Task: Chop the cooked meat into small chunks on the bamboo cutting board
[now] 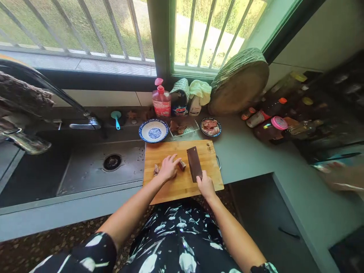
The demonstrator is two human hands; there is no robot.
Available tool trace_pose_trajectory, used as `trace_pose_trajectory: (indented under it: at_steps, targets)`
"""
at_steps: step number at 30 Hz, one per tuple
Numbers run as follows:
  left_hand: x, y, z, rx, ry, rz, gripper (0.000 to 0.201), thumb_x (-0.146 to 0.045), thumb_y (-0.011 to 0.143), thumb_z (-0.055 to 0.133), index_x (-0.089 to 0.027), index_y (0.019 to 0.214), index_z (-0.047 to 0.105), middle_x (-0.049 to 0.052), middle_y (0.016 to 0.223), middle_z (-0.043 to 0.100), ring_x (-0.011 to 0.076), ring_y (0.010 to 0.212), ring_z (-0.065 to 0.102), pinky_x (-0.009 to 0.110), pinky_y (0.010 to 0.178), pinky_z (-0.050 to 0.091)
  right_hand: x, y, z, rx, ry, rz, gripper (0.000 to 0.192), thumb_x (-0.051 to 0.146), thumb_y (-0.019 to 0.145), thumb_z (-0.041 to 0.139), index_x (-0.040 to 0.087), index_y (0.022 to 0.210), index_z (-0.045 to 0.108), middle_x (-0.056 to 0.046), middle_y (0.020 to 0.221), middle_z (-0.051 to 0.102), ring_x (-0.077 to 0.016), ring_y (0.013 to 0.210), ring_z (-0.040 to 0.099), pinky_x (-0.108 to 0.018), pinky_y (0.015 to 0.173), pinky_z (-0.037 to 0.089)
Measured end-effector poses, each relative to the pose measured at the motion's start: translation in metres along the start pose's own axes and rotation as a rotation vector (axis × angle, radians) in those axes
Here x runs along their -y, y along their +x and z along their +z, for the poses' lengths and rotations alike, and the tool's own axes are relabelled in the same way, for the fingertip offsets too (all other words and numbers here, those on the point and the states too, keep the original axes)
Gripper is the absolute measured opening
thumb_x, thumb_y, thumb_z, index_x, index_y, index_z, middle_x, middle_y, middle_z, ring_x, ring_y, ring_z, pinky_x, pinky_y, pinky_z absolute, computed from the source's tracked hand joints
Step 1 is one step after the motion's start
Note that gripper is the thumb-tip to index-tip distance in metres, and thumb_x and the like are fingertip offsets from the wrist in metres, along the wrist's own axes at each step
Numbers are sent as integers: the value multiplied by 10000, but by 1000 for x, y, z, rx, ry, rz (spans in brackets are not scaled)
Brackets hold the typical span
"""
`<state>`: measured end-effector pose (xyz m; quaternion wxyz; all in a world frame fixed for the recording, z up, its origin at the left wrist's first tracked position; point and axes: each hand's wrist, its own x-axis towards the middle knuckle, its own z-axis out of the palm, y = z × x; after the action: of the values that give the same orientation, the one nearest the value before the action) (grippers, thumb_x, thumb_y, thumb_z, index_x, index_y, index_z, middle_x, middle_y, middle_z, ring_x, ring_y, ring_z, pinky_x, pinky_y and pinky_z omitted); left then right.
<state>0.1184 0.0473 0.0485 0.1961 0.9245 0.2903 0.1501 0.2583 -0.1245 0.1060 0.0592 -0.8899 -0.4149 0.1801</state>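
A wooden cutting board (167,189) lies on the counter in front of me. My right hand (206,185) is closed round the handle of a dark, broad-bladed cleaver (194,163), whose blade lies low over the board's right half. To its left, a small dark piece of meat (182,165) rests at the fingertips of my left hand (168,167). The left index finger reaches onto the meat's near end; the thumb is mostly hidden. A gap separates meat and blade. Further left, partly beside my left hand, are some small cut bits of meat (156,169).
Behind the board stand a blue-rimmed plate (154,131), a clear tray (190,129) with dark meat pieces, and a bowl of meat (211,127). The sink (93,170) and faucet (71,100) are left. Bottles, including a pink pump bottle (161,103), and a round chopping block (239,89) line the back.
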Motion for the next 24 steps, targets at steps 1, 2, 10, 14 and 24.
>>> trace_pose_trajectory:
  at_steps: [1,2,10,14,24]
  targets:
    - [-3,13,2,52,5,57,518,-94,643,604,-291,1119,547,91,1198,525,316,1090,448,493,882,374,-1,0,0,1,4,3,192,290,893,397,145,1012,441,-64,787,636,-159,714,598,-214,566,317]
    - [-4,25,4,117,18,101,439,-85,661,578,-285,1051,591,83,1093,583,297,1038,486,470,865,388,-3,0,0,1,8,5,189,289,892,399,145,1007,444,-65,790,637,-159,719,599,-213,570,320]
    - [-18,47,24,141,-194,330,276,-178,825,408,-270,982,615,32,1012,597,171,974,536,288,859,435,-28,2,-5,1,-13,74,207,284,898,380,144,1038,444,-78,805,645,-181,740,616,-228,586,357]
    - [-21,16,43,74,-242,234,359,-105,798,373,-237,1070,565,36,1159,550,171,1114,479,339,955,412,-37,8,-13,60,-107,55,236,281,905,363,141,1086,419,-91,823,640,-190,760,622,-243,605,384]
    - [-22,-3,48,-60,-164,117,268,-182,779,529,-171,1044,572,118,1118,563,230,1056,530,380,893,478,2,10,-13,32,-217,-131,150,246,903,323,164,998,404,-73,791,627,-206,710,629,-274,595,430]
